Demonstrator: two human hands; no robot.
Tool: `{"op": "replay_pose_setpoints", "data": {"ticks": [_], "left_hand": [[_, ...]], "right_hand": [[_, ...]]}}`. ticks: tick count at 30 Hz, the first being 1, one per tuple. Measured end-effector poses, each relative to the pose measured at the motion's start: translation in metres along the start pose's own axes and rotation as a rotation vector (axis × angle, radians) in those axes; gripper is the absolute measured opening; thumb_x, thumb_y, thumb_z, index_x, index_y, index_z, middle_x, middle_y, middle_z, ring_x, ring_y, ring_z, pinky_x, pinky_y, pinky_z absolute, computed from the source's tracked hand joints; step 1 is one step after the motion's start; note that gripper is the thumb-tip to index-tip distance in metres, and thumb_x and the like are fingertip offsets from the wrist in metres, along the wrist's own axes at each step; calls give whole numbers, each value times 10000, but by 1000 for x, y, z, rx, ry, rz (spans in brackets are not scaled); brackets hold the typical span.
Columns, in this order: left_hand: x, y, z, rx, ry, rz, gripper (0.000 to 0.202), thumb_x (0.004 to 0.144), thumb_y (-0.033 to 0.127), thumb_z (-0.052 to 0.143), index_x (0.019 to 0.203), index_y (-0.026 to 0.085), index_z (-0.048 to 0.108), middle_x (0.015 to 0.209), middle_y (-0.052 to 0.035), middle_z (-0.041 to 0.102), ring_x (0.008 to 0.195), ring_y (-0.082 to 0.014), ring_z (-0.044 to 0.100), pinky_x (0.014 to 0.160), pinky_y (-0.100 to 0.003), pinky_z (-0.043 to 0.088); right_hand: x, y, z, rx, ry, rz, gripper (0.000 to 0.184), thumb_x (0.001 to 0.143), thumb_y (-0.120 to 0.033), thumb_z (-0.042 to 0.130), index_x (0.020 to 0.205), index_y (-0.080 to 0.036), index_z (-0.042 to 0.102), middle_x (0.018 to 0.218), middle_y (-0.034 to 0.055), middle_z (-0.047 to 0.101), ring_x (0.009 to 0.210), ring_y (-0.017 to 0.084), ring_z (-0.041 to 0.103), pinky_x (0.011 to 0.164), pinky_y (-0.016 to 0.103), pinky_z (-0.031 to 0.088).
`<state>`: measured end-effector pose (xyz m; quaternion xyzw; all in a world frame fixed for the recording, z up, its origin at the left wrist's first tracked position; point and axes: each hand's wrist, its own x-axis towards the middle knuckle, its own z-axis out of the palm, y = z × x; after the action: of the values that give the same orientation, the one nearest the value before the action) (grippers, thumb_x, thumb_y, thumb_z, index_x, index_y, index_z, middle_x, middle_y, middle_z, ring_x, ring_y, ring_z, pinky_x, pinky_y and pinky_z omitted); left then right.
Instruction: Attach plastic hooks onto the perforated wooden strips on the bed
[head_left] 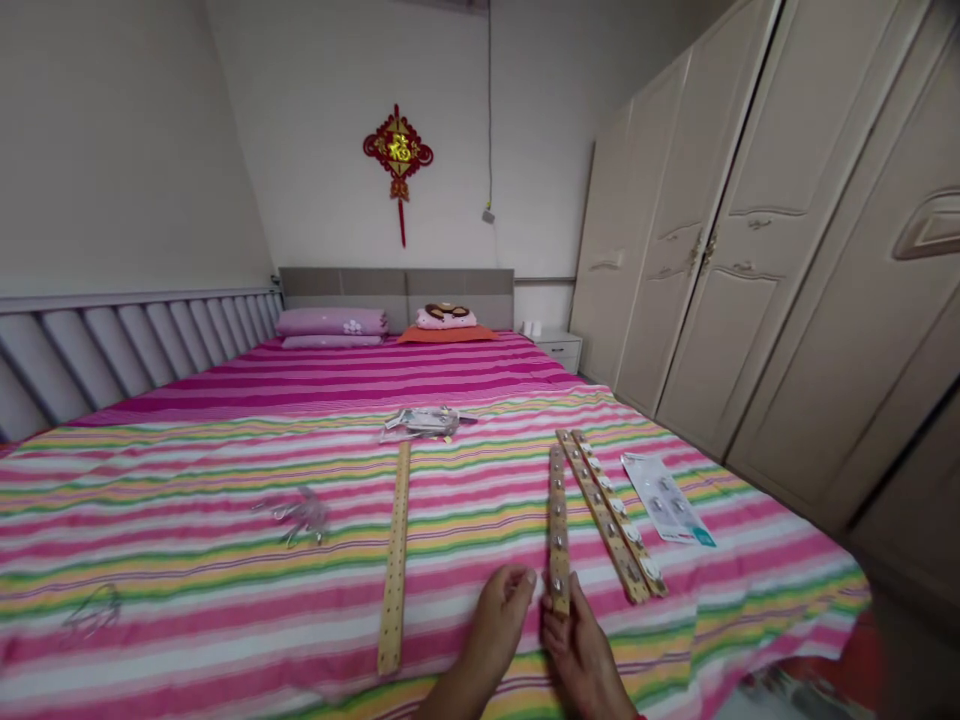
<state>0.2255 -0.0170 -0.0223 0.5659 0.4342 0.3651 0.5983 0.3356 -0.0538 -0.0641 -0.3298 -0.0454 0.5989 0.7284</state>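
My right hand (pixel 581 640) grips the near end of a narrow wooden strip (pixel 557 510), which has a row of small shiny metal pieces along it. Just left of that strip, my left hand (pixel 501 610) has its thumb and fingers drawn together; whatever they may hold is hidden. Two similar strips lie side by side to the right: one wooden strip (pixel 604 510) with metal pieces and another strip (pixel 626 520) bearing whitish round pieces. A bare perforated wooden strip (pixel 395 560) rests to the left of my hands.
A blister card (pixel 664 500) with metal pieces lies at the right. Clear plastic packaging (pixel 424 423) sits farther back, with a crumpled clear bag (pixel 300 515) at left and another clear wrapper (pixel 97 610) beyond it. The striped bedsheet (pixel 225 590) lies beneath; wardrobes (pixel 720 300) stand right.
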Motion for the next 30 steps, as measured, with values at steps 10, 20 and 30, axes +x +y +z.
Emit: {"op": "replay_pose_setpoints", "data": {"ticks": [10, 20, 30], "left_hand": [[6, 5, 1, 23, 200, 30, 597, 689, 582, 601, 1093, 142, 588, 985, -116, 648, 890, -228, 593, 778, -305, 447], [19, 43, -95, 132, 514, 211, 373, 816, 531, 421, 890, 213, 601, 761, -44, 611, 691, -189, 548, 636, -281, 394], [53, 23, -208, 121, 698, 293, 357, 844, 465, 363, 613, 213, 466, 557, 28, 442, 562, -143, 454, 564, -258, 378]], "right_hand": [[-25, 31, 50, -289, 1, -156, 539, 759, -629, 540, 970, -145, 650, 749, 51, 722, 628, 178, 665, 509, 252, 488], [-1, 84, 120, -731, -288, -371, 472, 710, -623, 588, 867, -189, 688, 912, 78, 712, 887, 230, 616, 823, 315, 479], [27, 140, 180, -842, -454, -311, 464, 760, -647, 500, 643, -199, 528, 575, -30, 461, 556, 142, 432, 538, 261, 394]]}}
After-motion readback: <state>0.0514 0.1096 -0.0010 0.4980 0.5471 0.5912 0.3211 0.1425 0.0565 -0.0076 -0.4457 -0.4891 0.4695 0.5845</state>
